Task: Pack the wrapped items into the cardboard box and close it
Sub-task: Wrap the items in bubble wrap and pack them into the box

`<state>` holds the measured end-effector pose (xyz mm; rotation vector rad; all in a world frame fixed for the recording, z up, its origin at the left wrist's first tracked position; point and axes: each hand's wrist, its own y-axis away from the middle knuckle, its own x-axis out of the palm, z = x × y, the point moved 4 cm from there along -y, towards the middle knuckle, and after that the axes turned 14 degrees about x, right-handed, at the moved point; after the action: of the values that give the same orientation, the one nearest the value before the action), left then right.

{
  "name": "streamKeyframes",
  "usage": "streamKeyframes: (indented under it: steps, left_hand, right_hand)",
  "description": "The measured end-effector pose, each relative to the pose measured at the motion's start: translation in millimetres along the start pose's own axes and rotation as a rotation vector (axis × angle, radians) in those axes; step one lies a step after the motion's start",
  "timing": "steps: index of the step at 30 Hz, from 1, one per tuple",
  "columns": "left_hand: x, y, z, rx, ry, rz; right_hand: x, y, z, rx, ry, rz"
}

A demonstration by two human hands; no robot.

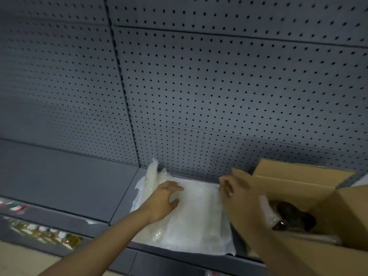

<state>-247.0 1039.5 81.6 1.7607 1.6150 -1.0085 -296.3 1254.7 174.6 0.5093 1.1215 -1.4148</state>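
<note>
Both hands were down on the bubble wrap (191, 214) spread over the shelf (65, 176), my left hand (165, 198) splayed and pressing, my right hand (233, 194) pinching its edge beside the open cardboard box (298, 188), which I judged kept the wrap flat and the box, with a dark wrapped item (294, 216) inside, within reach.
</note>
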Motion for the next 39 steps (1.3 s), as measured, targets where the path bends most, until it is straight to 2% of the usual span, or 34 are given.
streamKeyframes:
  steps: [1,2,4,7,10,13,16,20,23,31,33,36,39]
  left_hand:
    - [-3,6,8,-0.009,0.003,0.009]
    - [-4,12,16,-0.018,0.005,0.02]
    - [-6,21,29,-0.031,0.022,0.033]
    - [-7,33,44,-0.039,0.039,0.018]
    - [-8,45,59,-0.079,0.077,-0.033]
    - [-6,57,69,-0.112,0.1,-0.017]
    - [-3,65,78,-0.138,0.107,0.02]
    - [2,67,85,-0.163,0.135,0.075]
    - [2,63,84,-0.154,0.151,0.093]
    - [-20,41,63,-0.124,0.236,0.04]
    - [-28,32,53,-0.184,0.385,0.019]
    - [-38,16,32,-0.318,0.817,0.019]
    - [-50,-2,5,-0.248,1.015,0.046]
  right_hand:
    - [19,11,8,0.008,-0.006,0.059]
    - [42,21,9,0.092,-0.066,0.162]
    - [96,38,-5,0.38,-0.206,0.392]
    - [154,47,-34,0.785,-0.24,0.598]
    - [183,46,-49,1.074,-0.148,0.668]
    - [196,43,-47,1.211,-0.104,0.65]
    - [207,40,-36,1.146,-0.172,0.643]
    - [211,38,-23,1.026,-0.168,0.755]
    - [201,35,-23,0.996,-0.222,0.729]
    - [141,25,-7,1.023,-0.74,0.679]
    - [115,21,5,1.003,-0.914,0.674]
    - [77,11,23,0.894,-1.109,0.671]
    - [48,5,39,0.783,-1.188,0.696]
